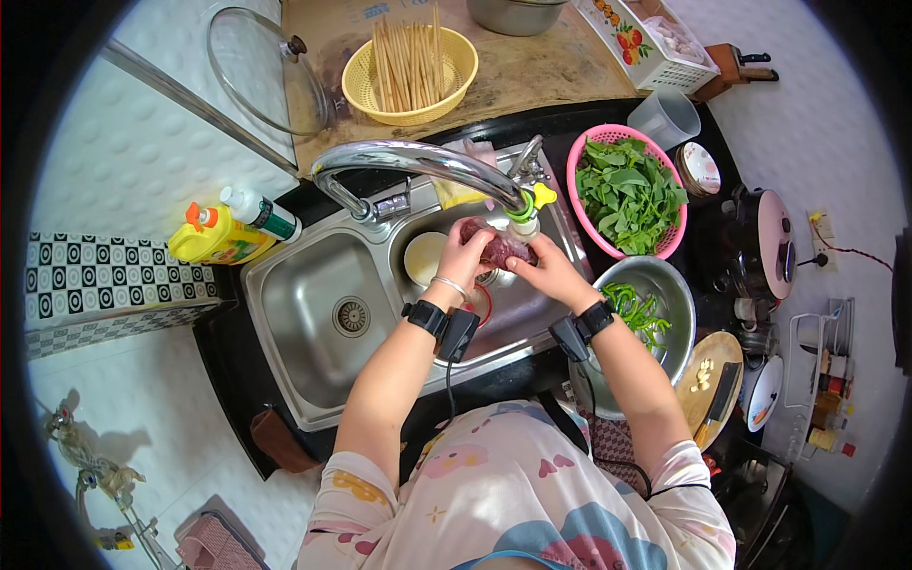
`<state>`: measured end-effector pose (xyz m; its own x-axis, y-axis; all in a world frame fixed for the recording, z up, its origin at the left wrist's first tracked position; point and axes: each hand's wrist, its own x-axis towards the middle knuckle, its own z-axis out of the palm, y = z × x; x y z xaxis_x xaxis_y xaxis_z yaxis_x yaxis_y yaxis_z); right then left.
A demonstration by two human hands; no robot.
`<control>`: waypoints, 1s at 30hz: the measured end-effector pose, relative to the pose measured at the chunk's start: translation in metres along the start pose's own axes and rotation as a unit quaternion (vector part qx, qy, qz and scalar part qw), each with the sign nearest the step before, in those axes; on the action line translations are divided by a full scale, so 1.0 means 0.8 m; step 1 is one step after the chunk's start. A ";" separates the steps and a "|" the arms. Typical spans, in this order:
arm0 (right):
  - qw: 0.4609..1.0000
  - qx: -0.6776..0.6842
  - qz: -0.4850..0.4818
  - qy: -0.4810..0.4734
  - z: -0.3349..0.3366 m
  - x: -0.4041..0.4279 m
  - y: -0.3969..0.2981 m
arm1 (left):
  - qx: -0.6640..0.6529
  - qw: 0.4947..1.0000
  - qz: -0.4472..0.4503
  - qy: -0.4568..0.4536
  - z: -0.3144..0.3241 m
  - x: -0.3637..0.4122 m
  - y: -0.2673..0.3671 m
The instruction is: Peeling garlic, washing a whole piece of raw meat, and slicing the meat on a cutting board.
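Both hands are over the right basin of the stainless steel sink point(320, 285), gripping a dark red piece of raw meat point(504, 249) just under the tap's nozzle point(525, 226). My left hand point(463, 256) has hold of its left end, thumb on top. My right hand point(548, 267) has hold of the right end. Behind the left hand a pale round bowl point(426, 259) sits in the basin. A red ring-shaped edge point(486, 303) shows below the hands, partly hidden by them. The chrome tap point(427, 153) arches over the sink.
Right of the sink stand a pink basket of leafy greens point(627, 196), a metal bowl with cut green peppers point(641, 313) and a round cutting board point(687, 377) with a cleaver point(723, 392). Detergent bottles point(228, 235) stand at left; a yellow basket point(410, 114) holds wooden chopsticks behind.
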<state>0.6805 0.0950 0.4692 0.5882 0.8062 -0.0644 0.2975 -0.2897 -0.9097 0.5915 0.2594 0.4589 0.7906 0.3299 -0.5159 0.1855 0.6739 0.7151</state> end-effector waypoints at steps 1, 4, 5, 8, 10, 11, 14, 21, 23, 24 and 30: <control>1.000 0.001 0.000 0.000 0.002 0.004 0.008 | 0.001 1.000 0.000 0.000 -0.003 0.001 -0.005; 0.996 0.060 0.057 0.044 0.008 0.012 0.024 | -0.030 0.999 0.018 -0.008 -0.010 0.007 -0.015; 0.979 0.156 0.119 0.052 0.009 0.014 0.028 | -0.019 0.999 0.041 -0.021 -0.010 0.009 -0.019; 0.897 0.354 0.258 0.054 0.005 0.016 0.020 | -0.051 0.997 0.049 -0.009 -0.015 0.014 -0.022; 0.911 0.342 0.222 0.062 0.001 0.019 0.022 | -0.110 0.993 0.027 0.023 -0.013 0.025 -0.021; 0.923 0.330 0.186 0.068 0.000 0.020 0.023 | -0.109 0.993 0.026 0.021 -0.011 0.026 -0.024; 0.949 0.286 0.114 0.067 0.014 0.025 -0.003 | -0.018 0.996 0.082 0.039 -0.019 0.025 -0.038; 0.932 0.273 0.233 -0.044 0.015 0.011 -0.016 | -0.053 0.991 0.111 0.052 -0.035 0.023 -0.025; 0.934 0.288 0.213 -0.003 0.018 0.004 -0.007 | -0.047 0.992 0.100 0.055 -0.028 0.020 -0.025; 0.926 0.315 0.209 0.004 0.018 0.000 -0.015 | 0.008 0.993 0.102 0.053 -0.028 0.018 -0.025; 0.919 0.316 0.236 0.027 0.013 0.000 -0.012 | 0.257 0.936 0.227 0.085 -0.005 0.000 -0.051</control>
<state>0.6697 0.1035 0.4735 0.5817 0.6357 -0.5076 -0.4853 -0.2296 -0.8437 0.5816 0.2348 0.4276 0.7603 0.6342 -0.1402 0.1435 0.0465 0.9886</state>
